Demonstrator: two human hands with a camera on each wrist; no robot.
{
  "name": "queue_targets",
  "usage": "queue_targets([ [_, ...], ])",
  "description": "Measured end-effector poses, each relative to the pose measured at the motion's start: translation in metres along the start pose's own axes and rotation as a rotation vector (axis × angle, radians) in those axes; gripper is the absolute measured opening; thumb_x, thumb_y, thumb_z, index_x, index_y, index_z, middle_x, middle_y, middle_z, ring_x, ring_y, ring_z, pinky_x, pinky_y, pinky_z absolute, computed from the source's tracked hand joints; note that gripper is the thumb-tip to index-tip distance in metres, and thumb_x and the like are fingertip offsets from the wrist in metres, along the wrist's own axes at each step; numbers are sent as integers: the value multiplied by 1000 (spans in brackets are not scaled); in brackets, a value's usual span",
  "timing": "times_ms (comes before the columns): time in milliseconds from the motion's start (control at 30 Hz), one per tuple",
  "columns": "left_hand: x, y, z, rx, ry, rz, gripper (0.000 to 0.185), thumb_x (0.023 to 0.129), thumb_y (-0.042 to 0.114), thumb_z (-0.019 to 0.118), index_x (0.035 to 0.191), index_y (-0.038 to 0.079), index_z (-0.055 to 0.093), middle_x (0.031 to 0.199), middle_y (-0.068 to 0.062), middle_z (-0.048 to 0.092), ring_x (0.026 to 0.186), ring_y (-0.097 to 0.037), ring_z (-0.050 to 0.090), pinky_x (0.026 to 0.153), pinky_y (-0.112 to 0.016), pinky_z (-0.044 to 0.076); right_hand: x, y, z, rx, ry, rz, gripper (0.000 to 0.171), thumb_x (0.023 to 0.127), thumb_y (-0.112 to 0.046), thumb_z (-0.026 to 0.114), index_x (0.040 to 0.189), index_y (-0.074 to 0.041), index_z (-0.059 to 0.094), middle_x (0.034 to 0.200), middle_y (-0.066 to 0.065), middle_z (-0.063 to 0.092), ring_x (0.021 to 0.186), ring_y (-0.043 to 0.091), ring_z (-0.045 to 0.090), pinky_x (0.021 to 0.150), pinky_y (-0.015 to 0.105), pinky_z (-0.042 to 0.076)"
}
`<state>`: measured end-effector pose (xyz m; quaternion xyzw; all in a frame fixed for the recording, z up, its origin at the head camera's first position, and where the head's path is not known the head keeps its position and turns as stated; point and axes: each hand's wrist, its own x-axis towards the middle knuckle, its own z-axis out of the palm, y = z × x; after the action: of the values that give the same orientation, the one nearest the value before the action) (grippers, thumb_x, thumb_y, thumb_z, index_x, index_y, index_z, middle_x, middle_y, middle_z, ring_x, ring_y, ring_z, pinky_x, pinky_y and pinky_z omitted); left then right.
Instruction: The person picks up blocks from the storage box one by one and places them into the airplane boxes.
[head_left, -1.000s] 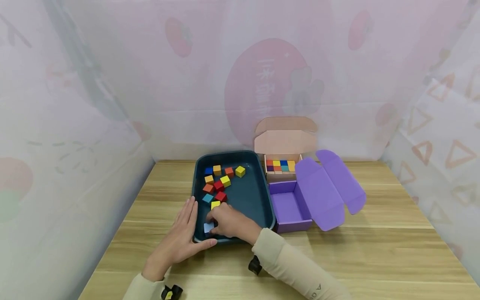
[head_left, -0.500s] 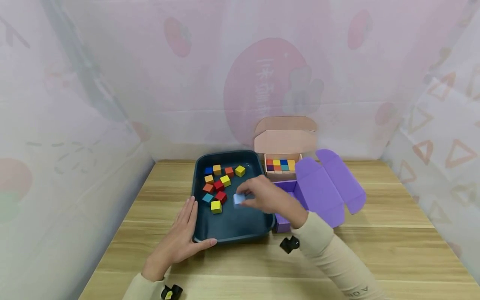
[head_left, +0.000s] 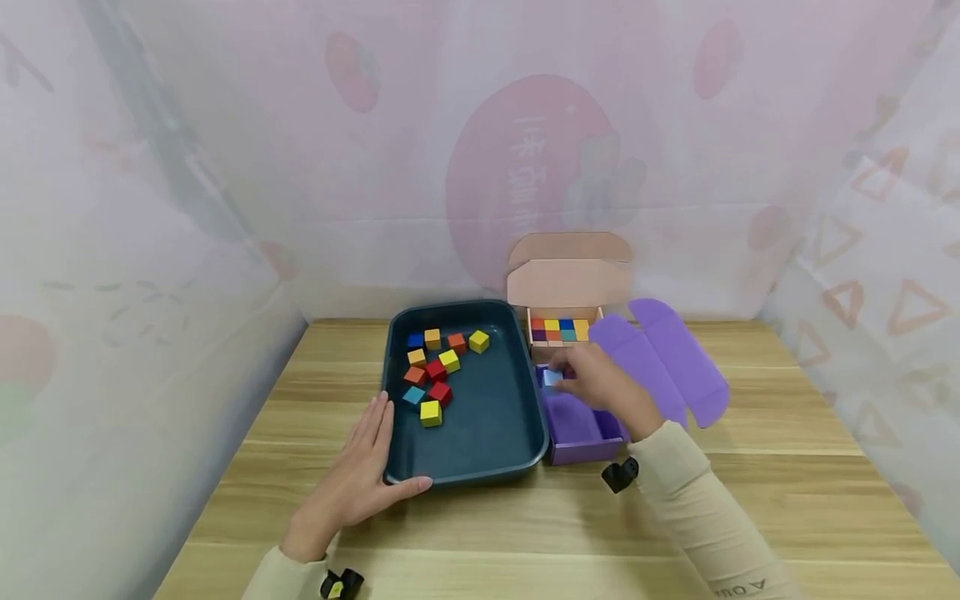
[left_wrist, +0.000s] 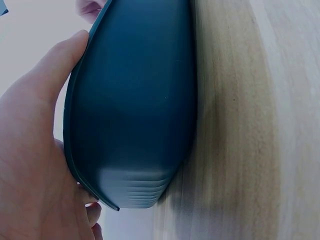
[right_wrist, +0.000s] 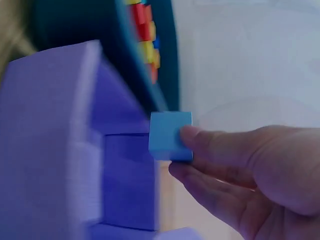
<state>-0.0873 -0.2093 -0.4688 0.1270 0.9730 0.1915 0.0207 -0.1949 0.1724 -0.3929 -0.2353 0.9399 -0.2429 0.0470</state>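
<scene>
Over purple box [head_left: 581, 425], light blue cube [right_wrist: 170, 136] pinched at fingertips [right_wrist: 192, 136], seemingly above its rear.

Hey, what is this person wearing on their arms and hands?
Both hands, left hand and right hand, are bare. Each arm has a long beige sleeve; the right one carries small dark lettering. A small black device sits at each wrist.

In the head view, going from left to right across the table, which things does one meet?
Left hand → dark teal tray → light blue cube pinched by the right hand over the purple box → purple box's open lid.
</scene>
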Motion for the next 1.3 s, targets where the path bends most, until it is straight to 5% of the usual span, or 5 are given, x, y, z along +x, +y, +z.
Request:
queue_targets([
  [367,3,-3,6,-2,-10,-9,129,84,80,68,170,6,6,180,-13,-3,167,-38,4,131,-66,18,7,33,53,-33,16,98,21,93,0,77,114,-1,78,113,15,79,98,24,69,101,49,60],
  [533,3,-2,6,-17,-6,-5,129,84,78,68,170,6,5,180,-12,-4,167,-37,4,132,-65,16,3,34,56,-28,70,86,26,90,-1,80,116,2,77,114,17,79,104,28,72,101,51,60],
  [833,3,-3,6,-20,-6,3,129,84,77,70,170,5,6,180,-12,-3,167,-37,3,132,-66,16,-2,29,65,32,181,229,14,88,-4,83,101,1,80,97,14,81,89,24,77,86,43,66],
  [1300,2,-5,4,-23,-13,-7,130,84,78,69,170,5,5,180,-11,-5,167,-37,3,132,-66,15,7,25,76,37,315,240,14,88,-3,83,101,2,81,96,14,82,89,25,79,84,42,66],
])
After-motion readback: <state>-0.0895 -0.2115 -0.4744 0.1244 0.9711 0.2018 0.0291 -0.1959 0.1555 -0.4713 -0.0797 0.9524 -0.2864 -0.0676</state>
